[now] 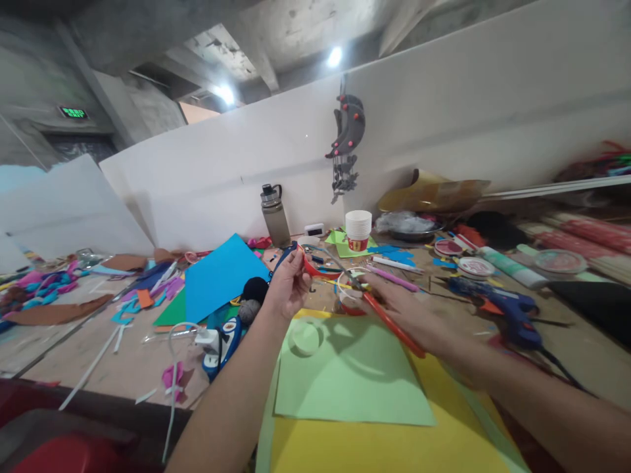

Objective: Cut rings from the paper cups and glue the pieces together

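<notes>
My left hand (289, 287) is closed in a pinch above the back edge of the green paper. A red-orange item curves out beside its fingertips, with its exact shape unclear. My right hand (394, 303) is wrapped round the red-handled pliers (392, 323), whose grey metal end points left toward my left hand. Beneath both hands lie a light green sheet (345, 387) and a larger yellow sheet (315, 450). A roll of tape (306, 336) rests on the green sheet's back left corner.
Blue sheet (224, 279), power strip (221, 348) and charger cable lie left. A bottle (275, 220) and stacked paper cups (358, 230) stand at the back. A blue glue gun (513, 312) lies right, near tape rolls and scraps.
</notes>
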Motion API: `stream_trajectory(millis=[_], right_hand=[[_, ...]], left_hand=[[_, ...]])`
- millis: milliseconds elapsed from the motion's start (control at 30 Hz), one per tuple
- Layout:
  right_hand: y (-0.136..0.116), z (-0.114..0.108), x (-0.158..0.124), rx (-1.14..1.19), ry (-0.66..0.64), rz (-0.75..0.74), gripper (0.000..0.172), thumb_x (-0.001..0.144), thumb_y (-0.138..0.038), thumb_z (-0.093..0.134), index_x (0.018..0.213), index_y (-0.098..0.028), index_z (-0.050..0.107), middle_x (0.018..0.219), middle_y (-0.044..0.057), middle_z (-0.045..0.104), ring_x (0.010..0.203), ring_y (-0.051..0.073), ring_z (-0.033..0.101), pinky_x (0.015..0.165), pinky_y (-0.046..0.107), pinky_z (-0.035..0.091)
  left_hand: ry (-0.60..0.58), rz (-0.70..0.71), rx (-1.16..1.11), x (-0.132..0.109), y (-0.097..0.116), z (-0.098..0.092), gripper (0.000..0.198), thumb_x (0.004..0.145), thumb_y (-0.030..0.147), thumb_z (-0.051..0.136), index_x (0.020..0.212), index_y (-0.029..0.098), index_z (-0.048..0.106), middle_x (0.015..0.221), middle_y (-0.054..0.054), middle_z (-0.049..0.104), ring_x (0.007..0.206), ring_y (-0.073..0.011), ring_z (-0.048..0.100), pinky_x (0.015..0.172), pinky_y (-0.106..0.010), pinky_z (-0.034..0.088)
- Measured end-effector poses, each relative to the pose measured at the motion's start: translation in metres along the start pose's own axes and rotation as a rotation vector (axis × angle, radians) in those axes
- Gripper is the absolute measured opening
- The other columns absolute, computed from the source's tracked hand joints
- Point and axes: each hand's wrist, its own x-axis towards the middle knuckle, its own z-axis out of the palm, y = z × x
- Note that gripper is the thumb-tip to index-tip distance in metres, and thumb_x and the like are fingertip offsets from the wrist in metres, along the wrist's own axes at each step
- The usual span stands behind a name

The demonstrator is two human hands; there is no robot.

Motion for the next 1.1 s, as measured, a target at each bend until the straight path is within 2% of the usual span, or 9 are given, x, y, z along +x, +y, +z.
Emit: stream_trajectory(millis=[100, 267, 433, 633, 1100], right_hand=[[-0.011, 0.005, -0.004, -0.008, -0.051, -0.029, 0.030, 0.091, -0.043, 0.053, 0.113, -0.024, 0.058, 0.099, 0.005, 0.069, 0.089, 0.023, 0.063, 0.079, 0.035, 0.049], [-0.019, 0.006, -0.008, -0.083, -0.030, -0.032, 0.029, 0.091, -0.044, 0.051, 0.111, -0.023, 0.059, 0.094, 0.005, 0.070, 0.086, 0.023, 0.062, 0.075, 0.033, 0.047], [-0.021, 0.004, -0.008, -0.100, -0.007, -0.066, 0.031, 0.091, -0.045, 0.050, 0.111, -0.025, 0.062, 0.093, 0.005, 0.071, 0.084, 0.023, 0.062, 0.074, 0.033, 0.048], [-0.019, 0.004, -0.008, -0.068, 0.005, -0.061, 0.032, 0.089, -0.049, 0.053, 0.111, -0.027, 0.063, 0.089, 0.004, 0.070, 0.079, 0.022, 0.062, 0.071, 0.034, 0.050], [-0.018, 0.009, -0.008, 0.016, -0.011, 0.008, 0.037, 0.090, -0.052, 0.050, 0.105, -0.023, 0.065, 0.084, 0.004, 0.071, 0.072, 0.020, 0.064, 0.063, 0.029, 0.049]], left_hand=[[-0.026, 0.115, 0.060, 0.003, -0.006, -0.002, 0.018, 0.074, 0.012, 0.075, 0.081, 0.015, 0.058, 0.071, 0.003, 0.065, 0.053, -0.0036, 0.061, 0.047, -0.010, 0.052], [-0.070, 0.241, 0.183, 0.006, -0.013, -0.007, 0.031, 0.063, 0.022, 0.084, 0.080, 0.016, 0.059, 0.070, 0.004, 0.064, 0.056, -0.0059, 0.061, 0.046, -0.013, 0.050], [-0.080, 0.231, 0.277, 0.006, -0.017, -0.008, 0.034, 0.061, 0.026, 0.086, 0.082, 0.015, 0.061, 0.074, 0.002, 0.065, 0.060, -0.0070, 0.062, 0.053, -0.016, 0.052], [-0.138, 0.211, 0.311, 0.005, -0.020, -0.006, 0.033, 0.062, 0.028, 0.085, 0.081, 0.015, 0.061, 0.076, 0.001, 0.067, 0.059, -0.0064, 0.060, 0.052, -0.015, 0.049], [-0.127, 0.209, 0.314, 0.004, -0.022, -0.004, 0.034, 0.061, 0.028, 0.086, 0.082, 0.015, 0.063, 0.074, 0.001, 0.065, 0.061, -0.0072, 0.060, 0.056, -0.017, 0.048]])
